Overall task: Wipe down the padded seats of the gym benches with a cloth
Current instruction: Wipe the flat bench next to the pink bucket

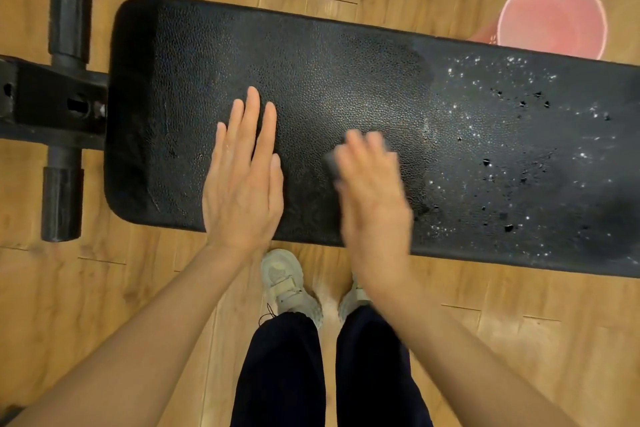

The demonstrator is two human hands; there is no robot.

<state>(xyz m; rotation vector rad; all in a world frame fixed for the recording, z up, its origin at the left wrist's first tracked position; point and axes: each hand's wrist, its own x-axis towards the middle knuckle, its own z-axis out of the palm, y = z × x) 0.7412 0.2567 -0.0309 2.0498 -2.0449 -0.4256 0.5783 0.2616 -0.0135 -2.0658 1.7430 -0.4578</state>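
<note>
Presently, the left hand lies flat with straight fingers on the black padded seat, toward its left end. Just right of it, the motion-blurred right hand presses a dark cloth onto the pad; the cloth shows only at the fingers' left edge. White specks mark the seat's right portion. A pink bucket stands on the floor at far right.

head view: single wide-angle camera, worn on the person's head | faces almost straight down | close over the padded seat, which runs from 9 to 3 o'clock | shoes at 6, pink bucket at 1 | frame edges bowed | no second view
</note>
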